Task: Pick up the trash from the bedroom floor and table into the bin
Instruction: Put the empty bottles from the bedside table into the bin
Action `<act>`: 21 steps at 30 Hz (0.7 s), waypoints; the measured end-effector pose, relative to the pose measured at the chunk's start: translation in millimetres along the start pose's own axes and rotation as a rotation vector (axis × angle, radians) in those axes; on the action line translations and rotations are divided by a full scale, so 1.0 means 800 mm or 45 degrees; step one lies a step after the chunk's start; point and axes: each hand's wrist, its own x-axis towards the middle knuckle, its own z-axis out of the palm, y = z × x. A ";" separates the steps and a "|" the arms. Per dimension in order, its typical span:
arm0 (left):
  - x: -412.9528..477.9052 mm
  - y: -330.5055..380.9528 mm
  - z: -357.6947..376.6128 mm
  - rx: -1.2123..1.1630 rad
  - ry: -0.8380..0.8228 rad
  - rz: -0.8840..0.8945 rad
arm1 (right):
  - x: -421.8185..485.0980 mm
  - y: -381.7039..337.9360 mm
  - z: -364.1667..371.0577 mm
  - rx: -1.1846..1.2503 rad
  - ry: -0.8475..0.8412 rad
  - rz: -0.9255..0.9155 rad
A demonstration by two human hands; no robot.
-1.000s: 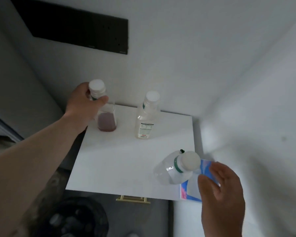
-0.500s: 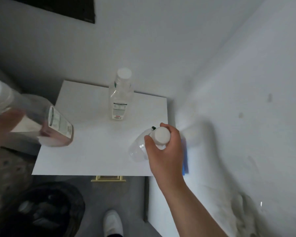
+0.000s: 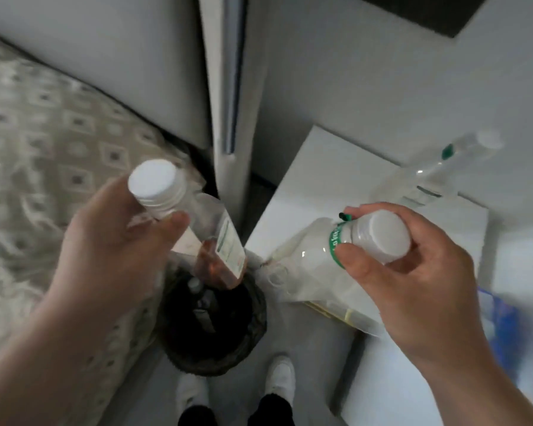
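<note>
My left hand grips the neck of a clear bottle with a white cap and reddish liquid at its bottom, held tilted above the black bin. My right hand grips the capped neck of an empty clear bottle with a green ring, tilted over the near left corner of the white table. A third clear bottle stands blurred on the table behind it. The bin on the floor below holds dark items.
A patterned bed cover fills the left side. A white door edge rises behind the bin. A blue and white packet lies right of my right hand. My white shoes stand by the bin.
Both hands lifted their bottles off the table and carried them left toward the bin. My view swung left and down, bringing the bin and bed into the centre.
</note>
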 end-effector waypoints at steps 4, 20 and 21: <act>-0.015 -0.069 -0.045 0.137 0.090 -0.204 | -0.002 0.014 0.088 -0.047 -0.301 0.039; -0.026 -0.362 0.041 0.265 -0.220 -0.673 | 0.028 0.266 0.323 -0.406 -0.767 0.378; -0.025 -0.372 0.048 0.255 -0.250 -0.694 | 0.031 0.276 0.329 -0.426 -0.784 0.405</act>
